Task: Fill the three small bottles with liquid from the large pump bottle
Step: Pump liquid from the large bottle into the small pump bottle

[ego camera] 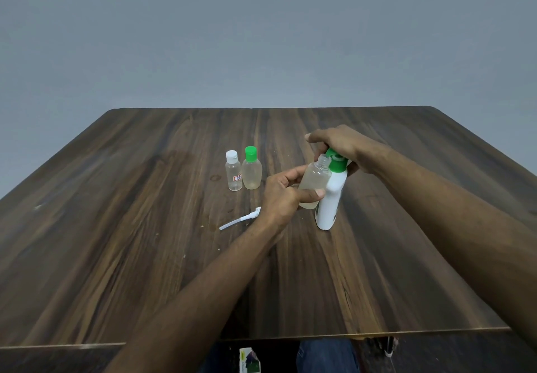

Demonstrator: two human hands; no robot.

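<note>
A large white pump bottle with a green top stands right of centre on the wooden table. My right hand rests over its green pump head, gripping it. An uncapped clear small bottle, holding pale liquid, is held tilted by my left hand, its open neck just under the pump head and its side against the big bottle. Two capped small bottles stand side by side to the left: a clear one with a white cap and a pale-filled one with a green cap.
A small white spray cap with its dip tube lies flat on the table, left of my left wrist. The table's near edge runs across the bottom of the view; a small printed carton and a knee in jeans show below it.
</note>
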